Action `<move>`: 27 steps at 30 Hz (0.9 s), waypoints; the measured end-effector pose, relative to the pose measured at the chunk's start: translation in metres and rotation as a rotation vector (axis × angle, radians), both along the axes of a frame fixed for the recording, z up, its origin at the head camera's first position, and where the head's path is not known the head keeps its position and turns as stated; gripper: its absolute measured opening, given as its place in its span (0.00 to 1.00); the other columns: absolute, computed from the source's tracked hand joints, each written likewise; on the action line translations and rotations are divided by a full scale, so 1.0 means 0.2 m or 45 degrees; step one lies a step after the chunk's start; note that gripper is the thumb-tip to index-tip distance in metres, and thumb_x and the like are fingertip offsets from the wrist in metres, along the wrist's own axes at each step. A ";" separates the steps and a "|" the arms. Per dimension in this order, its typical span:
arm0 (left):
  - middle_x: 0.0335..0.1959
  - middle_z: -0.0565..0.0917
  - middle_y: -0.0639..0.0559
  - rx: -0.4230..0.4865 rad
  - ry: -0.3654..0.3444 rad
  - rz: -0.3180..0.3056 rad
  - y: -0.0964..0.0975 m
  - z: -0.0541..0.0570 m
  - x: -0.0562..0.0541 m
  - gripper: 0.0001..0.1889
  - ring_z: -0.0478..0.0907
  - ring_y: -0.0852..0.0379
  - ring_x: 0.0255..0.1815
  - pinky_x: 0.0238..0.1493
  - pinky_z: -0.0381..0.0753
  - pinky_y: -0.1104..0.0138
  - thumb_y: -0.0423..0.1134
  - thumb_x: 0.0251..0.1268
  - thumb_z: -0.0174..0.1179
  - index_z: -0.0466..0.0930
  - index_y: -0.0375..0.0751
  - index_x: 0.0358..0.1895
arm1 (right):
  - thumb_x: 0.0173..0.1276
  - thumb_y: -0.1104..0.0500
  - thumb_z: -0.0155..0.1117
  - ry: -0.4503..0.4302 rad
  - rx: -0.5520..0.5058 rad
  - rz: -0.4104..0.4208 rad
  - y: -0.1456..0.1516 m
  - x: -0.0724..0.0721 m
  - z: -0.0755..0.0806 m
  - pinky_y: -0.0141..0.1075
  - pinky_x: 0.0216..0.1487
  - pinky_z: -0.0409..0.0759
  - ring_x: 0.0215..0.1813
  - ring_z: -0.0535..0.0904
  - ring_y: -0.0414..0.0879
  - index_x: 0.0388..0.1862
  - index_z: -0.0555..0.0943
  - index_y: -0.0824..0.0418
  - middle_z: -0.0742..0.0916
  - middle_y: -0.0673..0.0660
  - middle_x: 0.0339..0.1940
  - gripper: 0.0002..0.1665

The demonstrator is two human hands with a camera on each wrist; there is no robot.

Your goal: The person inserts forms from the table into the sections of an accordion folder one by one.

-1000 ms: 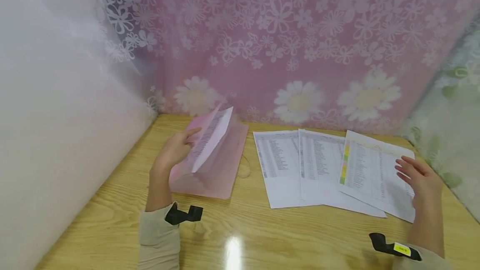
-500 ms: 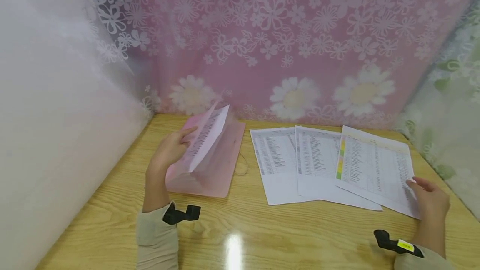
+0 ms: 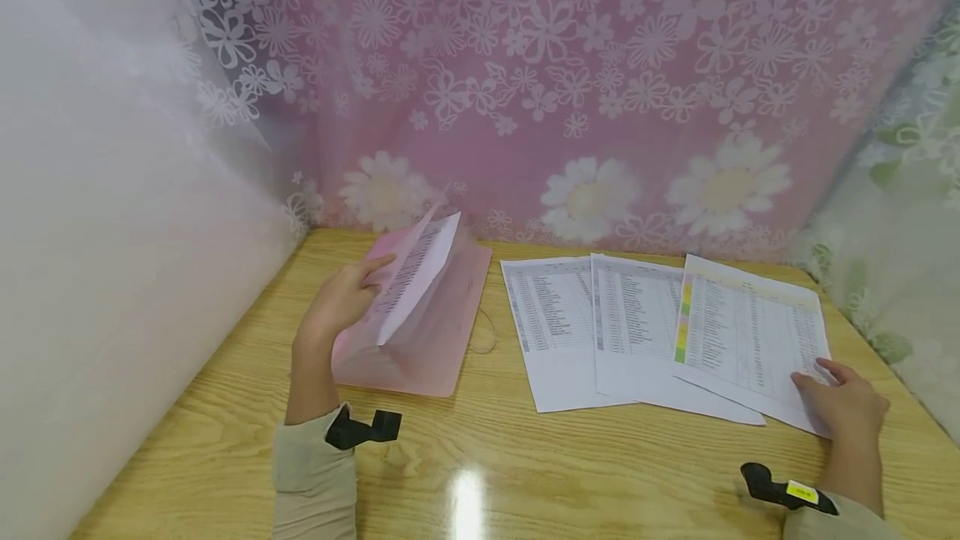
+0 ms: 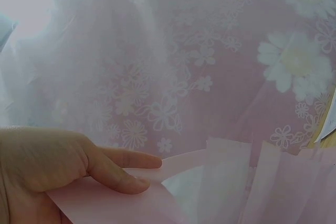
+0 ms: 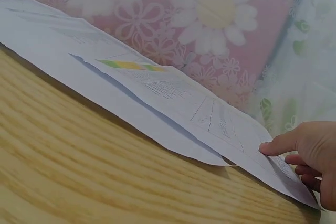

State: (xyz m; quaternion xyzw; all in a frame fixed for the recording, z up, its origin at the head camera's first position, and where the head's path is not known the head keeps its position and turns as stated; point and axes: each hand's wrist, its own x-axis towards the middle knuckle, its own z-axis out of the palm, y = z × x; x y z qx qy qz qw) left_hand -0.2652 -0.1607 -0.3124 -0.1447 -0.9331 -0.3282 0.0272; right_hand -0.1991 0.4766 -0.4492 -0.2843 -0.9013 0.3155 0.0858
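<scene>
My left hand (image 3: pixel 341 302) holds up the cover of a pink folder (image 3: pixel 465 315) on the left of the table. In the left wrist view, its thumb lies on the near side of the pink cover (image 4: pixel 121 203), with the index finger behind. A printed white sheet (image 3: pixel 423 273) stands tilted inside the half-open folder. At the right, my right hand (image 3: pixel 843 398) rests thumb and fingertips on the lower right part of a sheet with a coloured strip (image 3: pixel 750 332). The right wrist view shows the thumb touching the printed face of this list (image 5: pixel 199 111).
Left of that sheet lie a middle printed sheet (image 3: pixel 637 365) and a left one (image 3: pixel 555 365), overlapping in a fan. A thin loop of string (image 3: pixel 486 340) lies beside the folder on the wooden table (image 3: pixel 570 473). Flowered curtains (image 3: pixel 495 65) enclose the back and sides.
My right hand came down onto the coloured-strip sheet's right edge, shifted the sheet slightly, then moved a little left over it. The left hand and folder have stayed in place.
</scene>
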 end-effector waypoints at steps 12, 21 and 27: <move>0.58 0.70 0.38 0.010 -0.017 0.007 0.00 0.01 0.00 0.26 0.60 0.56 0.18 0.29 0.66 0.61 0.27 0.66 0.43 0.62 0.43 0.68 | 0.66 0.53 0.53 -0.043 0.118 -0.095 -0.01 0.00 0.01 0.59 0.54 0.49 0.58 0.52 0.76 0.64 0.60 0.74 0.63 0.79 0.60 0.35; 0.60 0.69 0.36 0.014 0.011 -0.006 0.00 0.02 0.00 0.26 0.59 0.55 0.19 0.30 0.65 0.61 0.26 0.65 0.42 0.63 0.41 0.67 | 0.66 0.56 0.54 -0.063 0.170 -0.068 -0.01 -0.01 0.02 0.57 0.52 0.51 0.55 0.55 0.75 0.62 0.63 0.73 0.64 0.78 0.60 0.31; 0.60 0.69 0.37 -0.002 0.011 0.000 0.00 0.02 0.01 0.26 0.63 0.51 0.25 0.36 0.66 0.58 0.26 0.64 0.42 0.63 0.41 0.67 | 0.64 0.61 0.54 -0.004 0.151 -0.059 -0.02 -0.01 0.01 0.58 0.49 0.55 0.55 0.55 0.75 0.61 0.64 0.73 0.66 0.77 0.59 0.29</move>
